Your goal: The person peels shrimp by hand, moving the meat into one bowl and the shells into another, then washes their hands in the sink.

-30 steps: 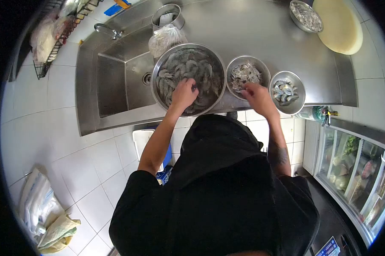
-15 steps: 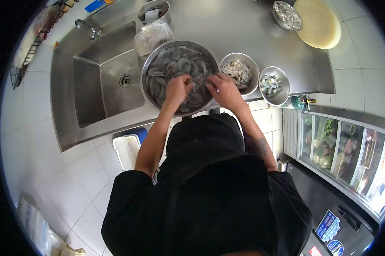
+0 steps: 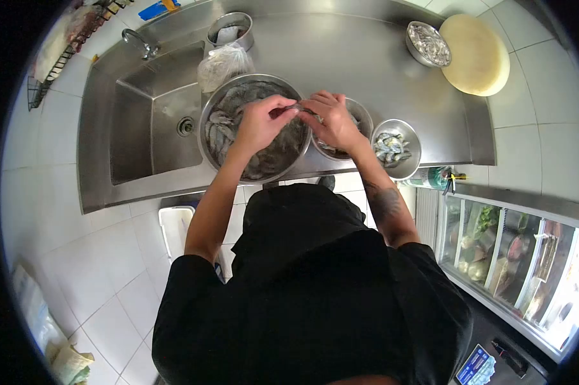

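Shrimp: one grey shrimp (image 3: 298,108), dark and slender, held in the air between the fingertips of both hands, above the right part of the large bowl.
Left hand: fingers narrowed in a pinch on one end of that shrimp, the hand (image 3: 262,123) over the water.
Right hand: thumb and fingers bent close around the other end, the hand (image 3: 333,120) hiding much of the middle bowl; exactly which fingers press cannot be told.
Large bowl: wide steel bowl (image 3: 203,144) beneath the left hand, holding water and many whole shrimp (image 3: 221,133), most visible to the left of that hand.
Middle bowl: smaller steel bowl (image 3: 366,119) under the right hand, its contents mostly covered.
Peeled shrimp: a small heap (image 3: 391,149) in a steel bowl (image 3: 418,144) just right of the right hand.
Far bowl: steel bowl (image 3: 411,42) well beyond the right hand, full of greyish pieces (image 3: 430,43), beside a round pale cutting board (image 3: 475,58).
Plastic bag: clear, filled bag (image 3: 224,68) beyond the left hand, near the large bowl, with a round steel pot (image 3: 247,37) behind it.
Sink: steel basin (image 3: 132,144) left of both hands, faucet (image 3: 139,43) at its far side.
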{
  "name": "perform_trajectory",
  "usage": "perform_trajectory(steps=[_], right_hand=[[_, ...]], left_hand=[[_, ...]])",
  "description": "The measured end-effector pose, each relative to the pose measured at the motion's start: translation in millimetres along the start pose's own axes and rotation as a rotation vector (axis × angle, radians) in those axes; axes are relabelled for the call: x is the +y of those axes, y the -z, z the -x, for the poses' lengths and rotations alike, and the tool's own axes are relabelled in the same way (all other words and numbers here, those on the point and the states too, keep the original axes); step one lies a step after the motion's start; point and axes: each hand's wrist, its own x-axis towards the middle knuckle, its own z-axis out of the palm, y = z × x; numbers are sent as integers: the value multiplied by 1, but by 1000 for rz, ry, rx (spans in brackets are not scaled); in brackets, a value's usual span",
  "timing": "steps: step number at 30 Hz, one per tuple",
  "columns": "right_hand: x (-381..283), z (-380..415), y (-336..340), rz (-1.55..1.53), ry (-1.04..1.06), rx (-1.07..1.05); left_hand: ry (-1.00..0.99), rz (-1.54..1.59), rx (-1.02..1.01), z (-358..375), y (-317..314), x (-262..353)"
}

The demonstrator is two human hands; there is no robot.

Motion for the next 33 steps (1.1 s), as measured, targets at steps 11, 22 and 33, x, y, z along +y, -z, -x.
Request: perform_trajectory(steps=[11,22,33], right_hand=[[60,103,-15,144,-425,140],[74,87,26,98,-239,-218],[61,71,51,-89,28,-314]], left_hand=[[-166,-553,42,-27,-131,-57],[106,156,-378,-43,-99,-52],[-70,-140,-721,-54,-76,-36]])
